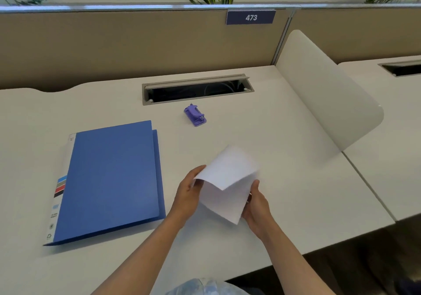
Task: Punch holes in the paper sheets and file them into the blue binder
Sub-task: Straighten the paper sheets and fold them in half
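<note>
Head view: both hands are up over the desk (262, 135), left hand (188, 194) and right hand (256, 203) each pinching a side of the paper sheets (225, 180), top edge curling over, probably to square them for punching. The purple hole punch (195, 114) waits beyond, untouched. The blue binder (109, 180) lies closed on the left, well apart.
</note>
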Demonstrator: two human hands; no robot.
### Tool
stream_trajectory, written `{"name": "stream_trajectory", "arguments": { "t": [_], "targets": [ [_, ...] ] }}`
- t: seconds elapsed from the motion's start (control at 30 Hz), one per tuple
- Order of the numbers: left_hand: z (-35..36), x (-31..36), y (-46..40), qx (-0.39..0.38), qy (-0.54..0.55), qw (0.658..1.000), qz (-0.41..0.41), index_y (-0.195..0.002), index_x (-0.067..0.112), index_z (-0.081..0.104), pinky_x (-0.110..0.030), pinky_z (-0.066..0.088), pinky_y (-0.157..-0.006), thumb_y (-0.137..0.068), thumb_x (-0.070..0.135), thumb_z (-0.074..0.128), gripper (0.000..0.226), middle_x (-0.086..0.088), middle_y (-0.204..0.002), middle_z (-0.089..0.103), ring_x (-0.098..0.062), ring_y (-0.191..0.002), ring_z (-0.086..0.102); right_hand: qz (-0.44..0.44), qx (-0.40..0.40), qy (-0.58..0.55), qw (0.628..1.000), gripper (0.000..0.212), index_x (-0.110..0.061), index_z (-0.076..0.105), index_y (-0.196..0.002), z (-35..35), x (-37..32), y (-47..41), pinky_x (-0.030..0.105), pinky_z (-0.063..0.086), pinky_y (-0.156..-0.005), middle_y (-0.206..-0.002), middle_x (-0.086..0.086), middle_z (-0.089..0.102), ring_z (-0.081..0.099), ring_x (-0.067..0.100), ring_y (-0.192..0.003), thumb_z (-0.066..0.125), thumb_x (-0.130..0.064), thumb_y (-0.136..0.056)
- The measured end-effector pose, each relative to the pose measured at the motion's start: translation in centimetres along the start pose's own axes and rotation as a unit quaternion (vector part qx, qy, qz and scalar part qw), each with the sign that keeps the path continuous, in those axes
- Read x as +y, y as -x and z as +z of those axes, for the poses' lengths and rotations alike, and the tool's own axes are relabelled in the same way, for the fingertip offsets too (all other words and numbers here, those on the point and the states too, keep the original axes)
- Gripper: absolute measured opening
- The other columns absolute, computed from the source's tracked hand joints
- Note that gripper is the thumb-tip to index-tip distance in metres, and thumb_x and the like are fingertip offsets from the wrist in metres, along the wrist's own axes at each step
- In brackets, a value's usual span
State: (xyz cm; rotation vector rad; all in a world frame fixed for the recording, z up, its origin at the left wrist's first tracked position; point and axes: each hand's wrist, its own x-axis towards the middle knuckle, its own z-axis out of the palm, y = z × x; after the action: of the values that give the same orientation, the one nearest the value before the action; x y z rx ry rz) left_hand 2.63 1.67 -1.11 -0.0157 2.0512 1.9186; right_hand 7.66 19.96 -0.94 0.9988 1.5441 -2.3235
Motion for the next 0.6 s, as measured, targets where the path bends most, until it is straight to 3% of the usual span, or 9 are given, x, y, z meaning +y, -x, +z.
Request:
{"name": "stream_trajectory", "arguments": {
  "t": [0.1, 0.2, 0.3, 0.4, 0.5, 0.6],
  "targets": [
    [0.9, 1.3, -0.7, 0.046, 0.113, 0.991, -0.051, -0.126, 0.027, 0.057, -0.027, 0.052, -0.087, -0.100, 0.043, 0.043, 0.034, 0.005, -0.114, 0.070, -0.016, -0.107, 0.065, 0.002, -0.009, 0.030, 0.999, 0.038, -0.017, 0.061, -0.123, -1.2, -0.3, -0.8, 0.050, 0.056, -0.089, -0.112, 0.006, 0.075, 0.071, 0.028, -0.102, 0.037, -0.041, -0.105],
    [1.3, 1.7, -1.8, 0.069, 0.200, 0.974, -0.082, -0.119, 0.031, 0.058, -0.031, 0.054, -0.086, -0.098, 0.042, 0.048, 0.026, 0.009, -0.108, 0.073, -0.012, -0.101, 0.069, 0.024, -0.047, 0.054, 0.997, 0.032, -0.008, 0.060, -0.127, -2.9, -0.7, -1.4, 0.054, 0.053, -0.096, -0.112, 0.012, 0.075, 0.071, 0.032, -0.104, 0.045, -0.027, -0.105],
    [0.8, 1.4, -2.9, 0.089, 0.244, 0.960, -0.104, -0.131, 0.024, 0.053, -0.040, 0.052, -0.097, -0.093, 0.044, 0.058, 0.043, 0.007, -0.118, 0.071, -0.015, -0.108, 0.067, 0.029, -0.089, 0.070, 0.993, 0.029, -0.004, 0.060, -0.121, -5.2, -1.2, -2.4, 0.054, 0.052, -0.097, -0.116, 0.018, 0.072, 0.069, 0.037, -0.107, 0.054, -0.024, -0.101],
    [0.1, 0.8, -3.8, 0.096, 0.260, 0.953, -0.122, -0.135, 0.019, 0.049, -0.046, 0.049, -0.101, -0.083, 0.048, 0.069, 0.062, 0.000, -0.125, 0.067, -0.021, -0.114, 0.065, -0.009, -0.064, 0.089, 0.994, 0.052, 0.004, 0.055, -0.118, -7.3, -2.5, -4.2, 0.049, 0.058, -0.087, -0.103, 0.021, 0.067, 0.069, 0.038, -0.096, 0.076, -0.030, -0.085],
    [-0.6, 0.7, -4.2, 0.094, 0.276, 0.948, -0.131, -0.134, 0.015, 0.051, -0.048, 0.048, -0.101, -0.077, 0.047, 0.076, 0.070, -0.003, -0.129, 0.065, -0.025, -0.117, 0.063, -0.077, -0.006, 0.141, 0.987, 0.073, -0.011, 0.048, -0.138, -7.8, -5.1, -5.4, 0.041, 0.056, -0.087, -0.116, 0.012, 0.067, 0.068, 0.028, -0.100, 0.081, -0.033, -0.077],
    [-0.9, 0.8, -4.7, 0.091, 0.279, 0.945, -0.143, -0.134, 0.013, 0.052, -0.050, 0.048, -0.100, -0.079, 0.043, 0.077, 0.068, -0.005, -0.129, 0.065, -0.027, -0.117, 0.063, -0.137, -0.008, 0.197, 0.971, 0.087, -0.020, 0.049, -0.138, -7.5, -8.3, -6.9, 0.036, 0.048, -0.097, -0.124, 0.006, 0.062, 0.062, 0.018, -0.113, 0.077, -0.050, -0.061]
  ]
}}
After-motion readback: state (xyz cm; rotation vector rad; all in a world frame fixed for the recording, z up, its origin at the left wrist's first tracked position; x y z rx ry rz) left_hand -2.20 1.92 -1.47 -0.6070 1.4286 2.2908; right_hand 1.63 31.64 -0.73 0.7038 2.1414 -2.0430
